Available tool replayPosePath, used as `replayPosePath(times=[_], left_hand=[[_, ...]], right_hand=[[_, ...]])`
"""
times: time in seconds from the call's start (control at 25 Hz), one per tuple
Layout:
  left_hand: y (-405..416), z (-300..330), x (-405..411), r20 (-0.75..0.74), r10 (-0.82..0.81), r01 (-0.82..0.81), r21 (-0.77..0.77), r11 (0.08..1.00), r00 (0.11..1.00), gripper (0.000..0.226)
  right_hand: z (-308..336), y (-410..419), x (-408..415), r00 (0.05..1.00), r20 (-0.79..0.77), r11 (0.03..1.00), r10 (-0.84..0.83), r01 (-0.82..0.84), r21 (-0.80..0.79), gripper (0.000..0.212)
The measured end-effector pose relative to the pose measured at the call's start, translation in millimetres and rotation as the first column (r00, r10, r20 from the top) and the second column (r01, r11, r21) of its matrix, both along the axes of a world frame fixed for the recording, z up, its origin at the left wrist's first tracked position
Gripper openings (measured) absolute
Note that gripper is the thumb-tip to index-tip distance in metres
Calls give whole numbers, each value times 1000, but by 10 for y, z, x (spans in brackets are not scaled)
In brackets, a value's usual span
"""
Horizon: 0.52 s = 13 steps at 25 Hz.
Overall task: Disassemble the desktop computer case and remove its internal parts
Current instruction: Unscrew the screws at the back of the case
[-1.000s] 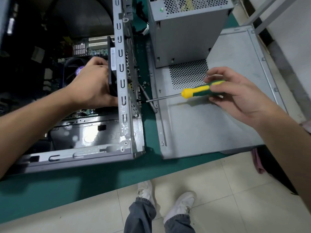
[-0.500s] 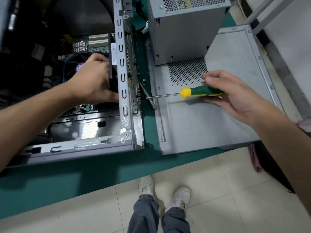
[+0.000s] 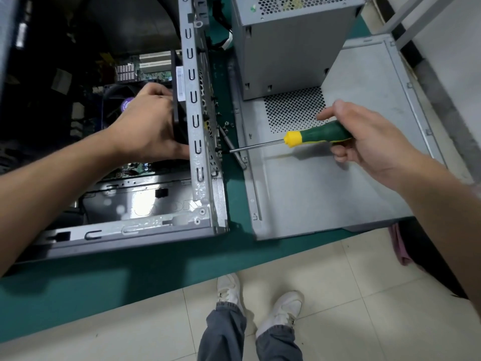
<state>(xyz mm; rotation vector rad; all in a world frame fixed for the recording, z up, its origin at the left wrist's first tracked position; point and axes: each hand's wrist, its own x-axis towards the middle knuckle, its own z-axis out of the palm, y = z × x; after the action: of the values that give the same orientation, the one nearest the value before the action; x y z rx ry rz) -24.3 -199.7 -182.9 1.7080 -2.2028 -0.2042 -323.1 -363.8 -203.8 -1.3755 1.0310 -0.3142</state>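
The open grey computer case (image 3: 166,227) lies on its side on the green bench. Inside it, my left hand (image 3: 149,131) grips a black case fan (image 3: 179,126) pressed against the perforated rear panel (image 3: 195,105). My right hand (image 3: 364,142) grips a green and yellow screwdriver (image 3: 312,135). Its steel shaft runs left, and the tip touches a screw on the outside of the rear panel. A CPU cooler with a purple label (image 3: 126,104) and the motherboard (image 3: 153,74) show behind my left hand.
The removed side panel (image 3: 325,191) lies flat right of the case, with the grey power supply (image 3: 286,43) standing on its far end. Small loose screws (image 3: 226,123) lie on the green bench (image 3: 130,272). Beyond the bench edge are my shoes and the tiled floor.
My right hand has rolled on the screwdriver handle, thumb now raised above it. The tip stays at the rear panel screw. My left hand keeps holding the fan.
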Motion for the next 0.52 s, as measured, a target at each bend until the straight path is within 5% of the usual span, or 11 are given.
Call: replayPosePath(times=[0.2,0.28,0.36,0.52], left_hand=[[6,-21,12,2,17,-17,6,1000,1000,18],[4,-16,3,-9,13,-13,6,1000,1000,18],[2,-9,7,-16,-1,1,-7,1000,1000,20],[6,1,6,3,-12,12,-17,1000,1000,17]], right_hand=[[43,13,-39,977,209,985,-34,-2,170,31],[45,16,-33,994,105,990,-12,-3,139,9],[29,39,-18,999,36,996,-17,13,91,15],[50,32,-70,974,218,969,-69,13,248,30]])
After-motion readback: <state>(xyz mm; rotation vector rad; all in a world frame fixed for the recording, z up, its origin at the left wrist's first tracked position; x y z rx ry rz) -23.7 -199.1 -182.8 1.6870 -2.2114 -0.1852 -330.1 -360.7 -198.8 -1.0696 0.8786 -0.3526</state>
